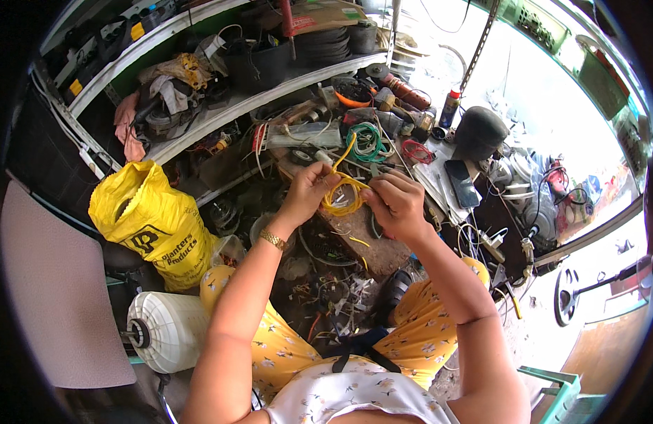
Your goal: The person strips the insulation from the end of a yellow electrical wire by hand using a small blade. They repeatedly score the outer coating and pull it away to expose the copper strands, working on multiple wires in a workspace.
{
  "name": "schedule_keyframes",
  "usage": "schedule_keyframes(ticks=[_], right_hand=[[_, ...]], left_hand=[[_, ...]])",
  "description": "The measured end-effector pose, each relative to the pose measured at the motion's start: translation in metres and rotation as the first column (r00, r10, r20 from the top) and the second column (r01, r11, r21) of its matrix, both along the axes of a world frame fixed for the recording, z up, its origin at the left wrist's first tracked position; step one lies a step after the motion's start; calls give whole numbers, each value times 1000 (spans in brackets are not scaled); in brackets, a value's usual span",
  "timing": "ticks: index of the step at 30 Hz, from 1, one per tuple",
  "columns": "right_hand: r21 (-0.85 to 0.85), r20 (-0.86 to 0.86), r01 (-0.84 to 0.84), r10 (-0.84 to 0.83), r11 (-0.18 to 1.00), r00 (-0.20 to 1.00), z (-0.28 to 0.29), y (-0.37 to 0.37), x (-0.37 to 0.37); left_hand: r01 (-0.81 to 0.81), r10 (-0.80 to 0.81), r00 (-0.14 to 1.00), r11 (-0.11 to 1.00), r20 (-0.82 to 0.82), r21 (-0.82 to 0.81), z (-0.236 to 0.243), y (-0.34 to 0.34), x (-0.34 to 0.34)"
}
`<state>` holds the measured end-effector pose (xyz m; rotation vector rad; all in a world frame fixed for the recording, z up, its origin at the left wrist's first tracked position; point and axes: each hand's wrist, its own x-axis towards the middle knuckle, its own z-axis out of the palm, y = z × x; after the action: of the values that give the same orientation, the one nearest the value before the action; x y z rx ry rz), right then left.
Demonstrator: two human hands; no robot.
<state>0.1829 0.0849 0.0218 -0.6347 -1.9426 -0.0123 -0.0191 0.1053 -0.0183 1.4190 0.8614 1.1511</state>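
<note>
Near left: crumpled yellow plastic sack point(167, 265), bold dark lettering plus squarish logo. Centre: thin yellow wire coil point(344, 210) between both hands, above brown slab point(386, 253). Left hand point(312, 187) closed, fingertips pinching coil's left side; right hand point(398, 199) curled, pinching its right. Far right: red-capped dark bottle point(450, 110), label unreadable. Far centre: brown cardboard point(326, 15), red print.

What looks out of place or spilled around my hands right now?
Below the yellow wire coil between your left hand and right hand, mixed scraps lie scattered loosely, looking spilled rather than sorted. At left, a white plastic tub lies on its side, possibly tipped.
</note>
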Motion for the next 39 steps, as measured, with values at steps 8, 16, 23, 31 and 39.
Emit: schedule_keyframes(ticks=[8,16,23,31,39], right_hand=[[-827,109,-15,186,563,976,16,-9,1],[-591,-162,-160,78,790,984,9,-5,-6],[-77,-981,-989,168,123,97,24,-8,-13],[-798,-557,-442,-223,410,800,-11,30,15],[-896,-176,-266,264,356,948,-22,16,-3]], left_hand=[[-62,117,973,963,-201,261,17,3,-7],[-41,41,999,999,4,-12,11,-5,3],[-53,56,942,998,331,-18,-13,3,6],[-276,273,961,919,53,281,25,-26,27],[-231,223,973,945,61,232,14,-19,5]])
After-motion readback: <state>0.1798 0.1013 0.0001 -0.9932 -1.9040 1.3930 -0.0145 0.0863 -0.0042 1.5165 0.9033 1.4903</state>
